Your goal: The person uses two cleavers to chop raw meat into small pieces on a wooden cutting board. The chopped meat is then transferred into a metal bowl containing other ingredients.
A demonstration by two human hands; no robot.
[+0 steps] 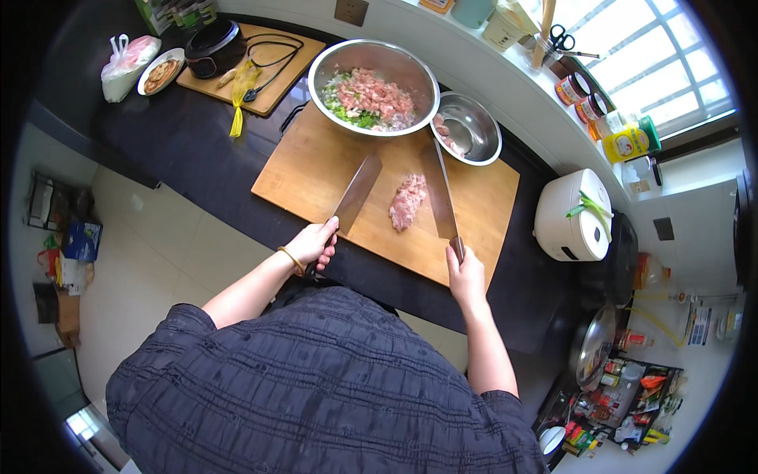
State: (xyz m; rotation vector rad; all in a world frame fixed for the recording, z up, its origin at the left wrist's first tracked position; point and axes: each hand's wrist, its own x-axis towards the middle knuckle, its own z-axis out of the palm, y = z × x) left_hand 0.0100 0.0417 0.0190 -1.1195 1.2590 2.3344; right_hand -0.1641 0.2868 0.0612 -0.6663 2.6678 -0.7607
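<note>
A strip of minced meat (408,202) lies on the wooden cutting board (304,170), between two cleavers. My left hand (314,243) is closed round the handle of one cleaver (359,190), its blade slanting up to the right over the board. In my right hand (467,274) is the handle of the other cleaver (439,188), whose blade reaches up toward the bowls. Neither blade appears to touch the meat. At the board's far edge stands a large steel bowl (317,93) with minced meat and chopped greens. A smaller steel bowl (483,130) beside it holds some meat pieces.
Back left, a second board (272,49) carries a black pot (215,49), a cord and a yellow bag (244,83). Nearby are a plate of flatbread (161,73) and a tied plastic bag (129,67). A white rice cooker (570,215) topped with scallions stands right. Jars line the windowsill.
</note>
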